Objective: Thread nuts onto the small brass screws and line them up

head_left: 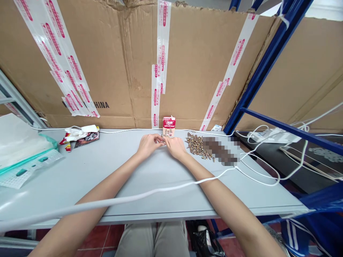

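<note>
My left hand (149,145) and my right hand (174,146) meet over the middle of the grey table, fingertips close together. Both are closed in a pinch around a small metal piece (163,140), mostly hidden by the fingers. Just behind the hands stands a red and cream drink carton (169,123), upright, its lower part partly covered by them. To the right of my right hand lies a loose pile of small brass-coloured metal pieces (197,145). Each piece is too small to make out its exact kind.
A white cable (150,194) crosses above my forearms from the lower left to the right side. Snack wrappers with a tissue (80,135) lie at the back left. Cardboard (193,64) walls the back, and a blue metal frame (257,78) stands at the right.
</note>
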`<state>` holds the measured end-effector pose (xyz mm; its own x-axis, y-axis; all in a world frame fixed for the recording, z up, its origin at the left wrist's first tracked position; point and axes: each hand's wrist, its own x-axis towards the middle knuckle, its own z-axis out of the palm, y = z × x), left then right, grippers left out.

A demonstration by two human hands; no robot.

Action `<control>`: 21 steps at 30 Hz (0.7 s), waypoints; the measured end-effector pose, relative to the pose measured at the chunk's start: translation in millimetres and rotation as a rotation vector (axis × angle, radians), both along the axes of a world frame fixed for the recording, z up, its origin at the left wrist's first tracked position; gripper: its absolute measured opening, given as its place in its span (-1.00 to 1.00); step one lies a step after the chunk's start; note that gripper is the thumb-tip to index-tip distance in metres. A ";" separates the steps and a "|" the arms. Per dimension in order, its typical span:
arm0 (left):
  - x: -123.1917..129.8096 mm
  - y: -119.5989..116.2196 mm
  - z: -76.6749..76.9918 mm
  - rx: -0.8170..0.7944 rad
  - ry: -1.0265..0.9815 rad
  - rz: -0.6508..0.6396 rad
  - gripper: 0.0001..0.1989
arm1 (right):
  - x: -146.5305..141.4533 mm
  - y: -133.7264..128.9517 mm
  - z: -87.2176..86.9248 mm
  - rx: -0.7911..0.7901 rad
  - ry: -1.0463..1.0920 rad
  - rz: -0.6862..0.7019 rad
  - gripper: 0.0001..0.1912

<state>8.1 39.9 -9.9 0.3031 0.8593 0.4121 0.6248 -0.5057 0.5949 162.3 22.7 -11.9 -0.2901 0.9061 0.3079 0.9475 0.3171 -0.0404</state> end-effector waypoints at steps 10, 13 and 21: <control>-8.8 17.6 -13.7 -0.387 -0.317 -0.371 -0.57 | -1.3 -4.2 2.7 0.005 0.018 0.001 -0.50; -4.7 15.1 -14.2 -0.304 -0.282 -0.288 -0.64 | -0.8 -4.0 3.4 -0.018 0.025 -0.002 -0.49; -5.1 9.7 -7.9 -0.543 -0.407 -0.321 -0.55 | -0.7 -4.3 3.6 -0.015 0.062 -0.007 -0.49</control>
